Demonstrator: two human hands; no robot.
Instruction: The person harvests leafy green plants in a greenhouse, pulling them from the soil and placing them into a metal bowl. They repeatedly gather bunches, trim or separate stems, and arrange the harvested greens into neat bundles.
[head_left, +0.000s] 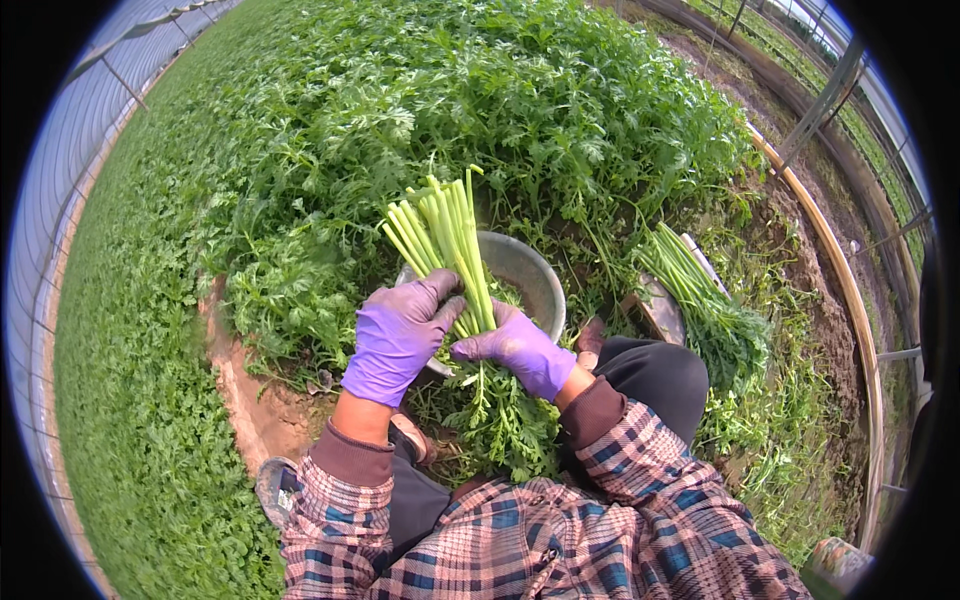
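Observation:
Both my hands wear purple gloves with dark stains on the fingers. Between them is a bunch of leafy greens (450, 232), its pale cut stems pointing up and away from me and its leaves hanging down towards my lap. My left hand (409, 330) grips the stems from the left, thumb across the front. From the right, my right hand (517, 349) closes around the lower stems just above the leaves. Behind and below the bunch stands a grey metal basin (551, 289), partly hidden by the bunch and my hands; some green bits show inside it.
A second bunch of greens (697, 300) lies at the right across a flat board-like thing (661, 307), with a pale stick-like object (705, 262) beside it. Dense leafy plants (480, 97) grow ahead and left. A small container (276, 491) sits by my left sleeve. A pale rail (840, 277) curves along the right.

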